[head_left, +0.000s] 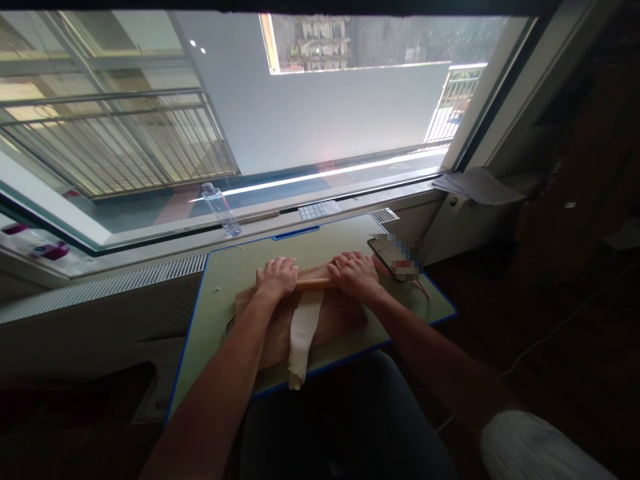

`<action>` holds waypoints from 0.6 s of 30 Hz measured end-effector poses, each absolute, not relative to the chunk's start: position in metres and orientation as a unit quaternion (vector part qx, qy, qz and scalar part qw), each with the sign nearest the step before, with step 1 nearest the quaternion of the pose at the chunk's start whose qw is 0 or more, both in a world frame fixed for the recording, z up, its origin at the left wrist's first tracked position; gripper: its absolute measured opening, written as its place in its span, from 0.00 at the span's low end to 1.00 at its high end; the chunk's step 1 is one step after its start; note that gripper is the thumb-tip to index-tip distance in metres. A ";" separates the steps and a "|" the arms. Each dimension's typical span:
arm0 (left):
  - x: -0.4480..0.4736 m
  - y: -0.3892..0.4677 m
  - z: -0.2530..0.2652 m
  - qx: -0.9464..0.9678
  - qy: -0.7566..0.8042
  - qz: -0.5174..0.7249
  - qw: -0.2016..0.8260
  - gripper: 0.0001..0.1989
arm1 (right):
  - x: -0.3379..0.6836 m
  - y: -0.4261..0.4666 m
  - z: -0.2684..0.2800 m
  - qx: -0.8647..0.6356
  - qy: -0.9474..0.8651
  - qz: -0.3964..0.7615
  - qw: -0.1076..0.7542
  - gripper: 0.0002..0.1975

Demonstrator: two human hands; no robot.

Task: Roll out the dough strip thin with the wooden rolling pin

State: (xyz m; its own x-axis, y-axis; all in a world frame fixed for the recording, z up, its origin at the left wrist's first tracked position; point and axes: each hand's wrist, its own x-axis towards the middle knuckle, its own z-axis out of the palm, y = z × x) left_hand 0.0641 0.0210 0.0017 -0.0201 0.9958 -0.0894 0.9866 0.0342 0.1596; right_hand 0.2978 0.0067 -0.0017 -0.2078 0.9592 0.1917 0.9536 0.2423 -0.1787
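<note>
Green table (225, 273), rolling pin (314, 285), ends hidden

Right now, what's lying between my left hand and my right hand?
In the head view, a wooden rolling pin spans the stretch between your left hand and right hand; the dough strip runs from it toward you.
</note>
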 end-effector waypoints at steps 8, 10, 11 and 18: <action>0.067 0.039 0.006 0.676 0.728 0.028 0.108 0.28 | 0.296 0.034 -0.004 -0.634 -0.760 0.081 0.118 0.24; 0.068 0.030 0.007 0.683 0.724 0.029 0.095 0.28 | 0.296 0.028 -0.005 -0.632 -0.763 0.074 0.111 0.24; 0.068 0.024 0.007 0.688 0.720 0.031 0.085 0.28 | 0.297 0.022 -0.006 -0.631 -0.765 0.064 0.111 0.24; 0.071 -0.036 -0.001 0.704 0.707 0.065 0.019 0.28 | 0.296 -0.039 -0.007 -0.635 -0.761 0.018 0.130 0.27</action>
